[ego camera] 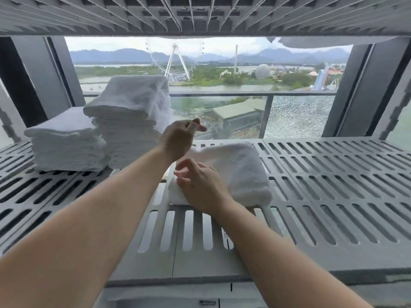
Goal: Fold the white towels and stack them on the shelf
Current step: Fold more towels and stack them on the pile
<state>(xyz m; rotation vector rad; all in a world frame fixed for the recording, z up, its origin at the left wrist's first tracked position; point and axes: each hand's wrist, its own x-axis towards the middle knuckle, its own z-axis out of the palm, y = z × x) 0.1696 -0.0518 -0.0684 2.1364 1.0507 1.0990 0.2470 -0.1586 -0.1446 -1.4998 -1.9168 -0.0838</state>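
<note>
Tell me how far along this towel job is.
Done: a short stack and a tall stack of folded towels stand on the shelf. In hand: a folded towel lies alone under the right hand; the left hand is raised, empty. Left: perhaps stacking it; no unfolded towels show.

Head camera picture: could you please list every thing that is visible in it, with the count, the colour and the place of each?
folded towel: one, white, middle of the shelf
tall towel stack: one, white, back left of the shelf
low towel stack: one, white, left of the tall stack and touching it
shelf: one, grey, slotted, under all the towels
upper shelf: one, grey, overhead
cloth: one edge, white, hanging over the upper shelf at the right
railing: one, grey with glass, outside behind the shelf
Ferris wheel: one, white, far outside
left hand: one, raised above the folded towel, holds nothing
right hand: one, rests on the folded towel's near left corner
</note>
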